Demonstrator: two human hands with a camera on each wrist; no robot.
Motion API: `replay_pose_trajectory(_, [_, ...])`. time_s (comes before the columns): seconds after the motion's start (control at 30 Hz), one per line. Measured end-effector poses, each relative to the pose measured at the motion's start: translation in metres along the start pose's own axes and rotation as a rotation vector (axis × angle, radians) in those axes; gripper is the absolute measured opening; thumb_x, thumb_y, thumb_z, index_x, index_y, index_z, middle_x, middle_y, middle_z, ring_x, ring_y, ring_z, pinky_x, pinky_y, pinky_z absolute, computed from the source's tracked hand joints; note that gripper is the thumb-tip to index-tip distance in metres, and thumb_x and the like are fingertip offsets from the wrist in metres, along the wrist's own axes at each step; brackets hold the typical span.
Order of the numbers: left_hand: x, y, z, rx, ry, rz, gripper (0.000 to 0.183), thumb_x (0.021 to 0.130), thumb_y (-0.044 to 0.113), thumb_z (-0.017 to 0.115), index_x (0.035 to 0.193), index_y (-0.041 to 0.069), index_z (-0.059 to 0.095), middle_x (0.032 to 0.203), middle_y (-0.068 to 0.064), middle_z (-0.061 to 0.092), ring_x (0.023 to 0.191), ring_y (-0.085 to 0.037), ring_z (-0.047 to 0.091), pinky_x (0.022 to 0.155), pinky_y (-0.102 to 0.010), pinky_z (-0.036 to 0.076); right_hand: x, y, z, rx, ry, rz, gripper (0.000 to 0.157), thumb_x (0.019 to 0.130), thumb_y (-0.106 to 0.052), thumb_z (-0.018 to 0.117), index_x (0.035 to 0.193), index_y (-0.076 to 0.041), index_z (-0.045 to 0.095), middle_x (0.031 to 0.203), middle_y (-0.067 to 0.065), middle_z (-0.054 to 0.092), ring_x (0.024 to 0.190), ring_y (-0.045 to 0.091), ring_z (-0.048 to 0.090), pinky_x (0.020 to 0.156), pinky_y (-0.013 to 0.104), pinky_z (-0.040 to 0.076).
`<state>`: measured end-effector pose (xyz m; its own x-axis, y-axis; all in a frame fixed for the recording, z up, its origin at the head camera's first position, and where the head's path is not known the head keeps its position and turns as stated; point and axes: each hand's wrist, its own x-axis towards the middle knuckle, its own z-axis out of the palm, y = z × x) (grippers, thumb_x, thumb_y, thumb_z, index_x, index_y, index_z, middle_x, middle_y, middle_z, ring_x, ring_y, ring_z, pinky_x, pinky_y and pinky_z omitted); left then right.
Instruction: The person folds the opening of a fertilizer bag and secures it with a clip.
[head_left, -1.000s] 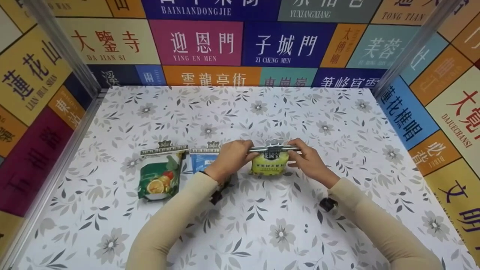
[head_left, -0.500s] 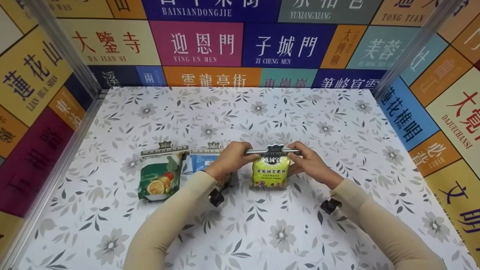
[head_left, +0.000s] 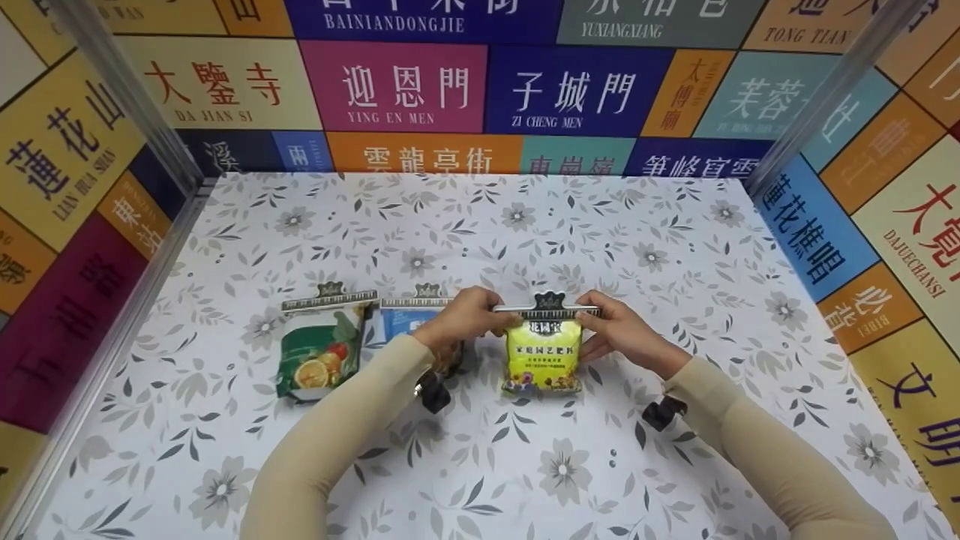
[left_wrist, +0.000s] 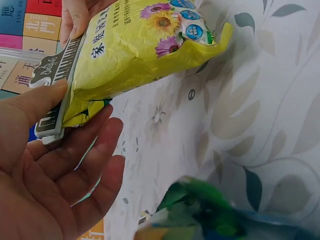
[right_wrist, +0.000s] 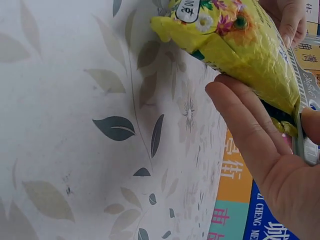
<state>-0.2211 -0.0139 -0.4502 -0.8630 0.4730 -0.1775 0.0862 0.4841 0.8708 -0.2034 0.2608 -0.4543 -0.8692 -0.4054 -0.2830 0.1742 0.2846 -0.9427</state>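
A yellow fertilizer bag (head_left: 543, 356) with printed flowers hangs from a long metal bag clip (head_left: 550, 303) across its folded top. My left hand (head_left: 471, 316) pinches the clip's left end between thumb and fingers, as the left wrist view confirms with the hand (left_wrist: 55, 165) large in front. At the other end, my right hand (head_left: 626, 330) pinches the clip with its thumb on the near face. In the right wrist view, two of its fingers (right_wrist: 245, 117) stretch out under the yellow bag (right_wrist: 250, 45). Whether the bag's bottom touches the table cannot be told.
A green bag (head_left: 319, 352) with fruit pictures lies at the left, closed by its own clip (head_left: 330, 298). Between it and my left hand is a blue bag (head_left: 401, 322), partly hidden by the hand. Patterned panels stand around the flowered tabletop (head_left: 465, 225).
The yellow bag has turned so that more of its front faces the head camera, and its bottom edge has come nearer. Both hands have shifted slightly toward the person, still holding the clip.
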Motion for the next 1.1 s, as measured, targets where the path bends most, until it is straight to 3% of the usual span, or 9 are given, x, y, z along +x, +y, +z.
replay_pose_trajectory(0.1, [0.002,-0.002,0.002,-0.055,-0.033,-0.043,0.027,0.091,0.027,0.073,0.071,0.012,0.062,0.083,-0.011,0.073,0.075,-0.029,0.066,0.069,-0.036,0.054,0.002,0.003,-0.001,0.028,-0.018,0.03,0.019,0.107,-0.014,0.046,0.118,0.001,0.044,0.103,0.014,0.056,0.067,0.026,0.072,0.068,0.048,0.059])
replay_pose_trajectory(0.23, [0.003,-0.003,0.004,-0.123,-0.06,-0.098,0.028,0.091,0.025,0.074,0.07,0.012,0.061,0.084,-0.008,0.073,0.089,-0.038,0.069,0.079,-0.046,0.056,0.004,0.008,-0.003,0.062,-0.041,0.07,0.015,0.107,-0.015,0.045,0.116,-0.003,0.046,0.104,0.013,0.059,0.068,0.027,0.073,0.066,0.045,0.06])
replay_pose_trajectory(0.5, [0.005,-0.007,0.009,-0.132,-0.049,-0.128,0.022,0.091,0.025,0.075,0.082,0.005,0.071,0.084,-0.017,0.073,0.082,-0.038,0.07,0.074,-0.05,0.056,0.005,0.015,-0.002,0.095,-0.05,0.103,0.013,0.107,-0.014,0.045,0.116,-0.005,0.046,0.104,0.012,0.065,0.068,0.029,0.073,0.066,0.046,0.059])
replay_pose_trajectory(0.97, [0.009,-0.011,0.01,-0.001,-0.034,-0.063,0.028,0.095,0.024,0.07,0.094,-0.004,0.072,0.09,-0.019,0.073,0.082,-0.037,0.071,0.074,-0.043,0.057,0.014,0.023,-0.002,0.137,-0.028,0.16,0.017,0.107,-0.015,0.045,0.122,-0.007,0.044,0.103,0.017,0.06,0.066,0.028,0.072,0.067,0.045,0.06])
replay_pose_trajectory(1.1, [0.011,-0.013,0.011,0.03,-0.01,-0.07,0.028,0.095,0.025,0.069,0.093,-0.003,0.072,0.086,-0.014,0.073,0.073,-0.03,0.068,0.064,-0.032,0.053,0.017,0.026,-0.001,0.149,-0.02,0.17,0.018,0.107,-0.014,0.045,0.123,-0.007,0.044,0.103,0.018,0.061,0.065,0.027,0.071,0.065,0.044,0.06])
